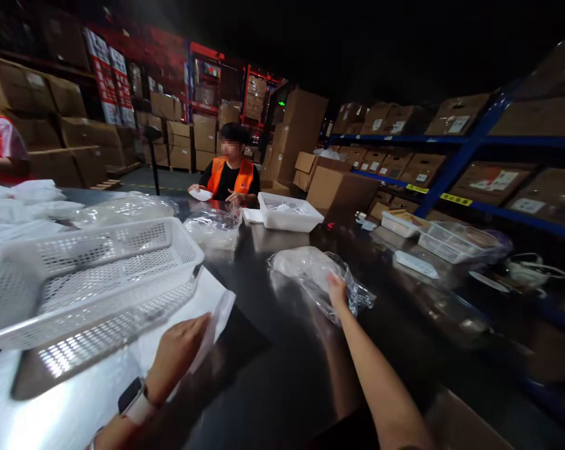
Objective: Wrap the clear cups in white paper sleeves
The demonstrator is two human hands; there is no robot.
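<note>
My left hand [182,347], with a watch on its wrist, is closed on the edge of a flat white bag [222,306]; whether it is paper or plastic I cannot tell. Part of this bag lies beside and under the near edge of a large white perforated basket [118,247]. Farther right, my right hand [337,292] is closed at the open end of a clear plastic bag [305,262] with white contents. Its fingertips are partly hidden and slightly blurred by the film.
Another clear bag [212,228] and a smaller white basket [292,215] stand farther back on the dark shiny table [264,375]. White packets [34,200] pile up at left. Across the table a person in an orange vest [230,178] holds something white. Trays [455,240] lie at right.
</note>
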